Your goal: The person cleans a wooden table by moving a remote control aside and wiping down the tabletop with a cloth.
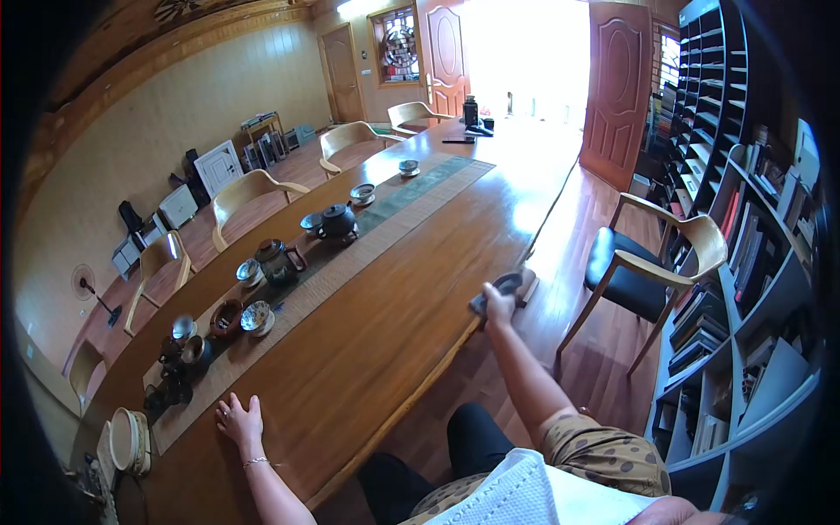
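Observation:
My left hand (241, 422) rests on the wooden table (350, 350) with its fingers spread, beside the edge of a long woven table runner (306, 293). Reaching out to the right, my right hand (499, 306) is closed on a dark grey object (507, 283) at the table's near edge. That object has a rounded upper part, and its kind is not clear. On the runner stand a patterned bowl (257, 318), a brown bowl (226, 318), a dark lidded pot (278, 262) with a handle, and a black teapot (337, 222).
Several wooden armchairs line the far side, and a chair with a black seat (626, 271) stands at the right. Bookshelves (735, 376) run along the right. A round pale container (129, 442) is at the table's left end. A black bottle (471, 111) stands at the far end.

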The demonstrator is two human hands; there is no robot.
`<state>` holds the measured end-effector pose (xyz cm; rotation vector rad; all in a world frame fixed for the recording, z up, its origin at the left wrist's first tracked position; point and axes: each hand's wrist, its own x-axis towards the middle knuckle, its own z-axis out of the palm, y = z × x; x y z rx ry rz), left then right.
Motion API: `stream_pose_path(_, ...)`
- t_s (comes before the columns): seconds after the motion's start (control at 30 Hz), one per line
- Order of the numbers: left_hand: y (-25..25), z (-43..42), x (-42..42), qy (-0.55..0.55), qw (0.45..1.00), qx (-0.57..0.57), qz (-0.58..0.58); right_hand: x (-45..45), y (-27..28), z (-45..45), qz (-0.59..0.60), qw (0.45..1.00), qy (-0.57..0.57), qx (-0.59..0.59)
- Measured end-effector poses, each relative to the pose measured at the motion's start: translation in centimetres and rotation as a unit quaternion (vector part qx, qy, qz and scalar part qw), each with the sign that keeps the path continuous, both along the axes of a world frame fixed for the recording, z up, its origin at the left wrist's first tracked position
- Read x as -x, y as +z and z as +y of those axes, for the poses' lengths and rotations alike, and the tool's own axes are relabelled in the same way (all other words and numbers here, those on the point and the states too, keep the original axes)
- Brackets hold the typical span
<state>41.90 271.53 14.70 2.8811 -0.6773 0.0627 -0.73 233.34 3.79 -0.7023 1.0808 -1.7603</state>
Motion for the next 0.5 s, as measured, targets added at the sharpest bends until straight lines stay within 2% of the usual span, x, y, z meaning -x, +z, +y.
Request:
stream_pose_path(0.07,0.1,0.1,0.2,0.002,1.000,0.000,-0.003,-2.5,0.9,5.1,0.050,0.997,-0.059,0.007)
stream_pose_path(0.1,0.2,0.1,0.3,0.001,1.000,-0.003,-0.005,-3.1,2.4,7.9,0.017,1.000,-0.015,0.009)
stream_pose_path(0.23,-0.2,0.1,0.2,0.005,1.000,-0.008,-0.013,-2.1,0.7,6.2,0.056,0.998,0.033,-0.004)
stream_pose_path(0.33,-0.5,0.1,0.1,0.005,1.000,-0.011,-0.020,-0.5,1.8,3.3,0.204,0.975,-0.075,0.040)
stream_pose_path(0.37,-0.4,0.2,0.2,0.006,1.000,-0.019,-0.024,0.6,2.5,2.4,0.292,0.951,-0.088,0.049)
stream_pose_path(0.4,-0.3,0.1,0.4,0.006,0.999,-0.026,-0.026,1.5,4.4,2.2,0.384,0.920,-0.082,-0.001)
stream_pose_path(0.43,-0.3,-0.1,0.6,0.005,0.999,-0.034,-0.029,2.2,5.2,1.2,0.487,0.869,-0.088,-0.021)
stream_pose_path(0.5,-0.2,-0.2,1.0,0.006,0.998,-0.054,-0.036,3.5,8.4,-0.3,0.664,0.743,-0.018,-0.087)
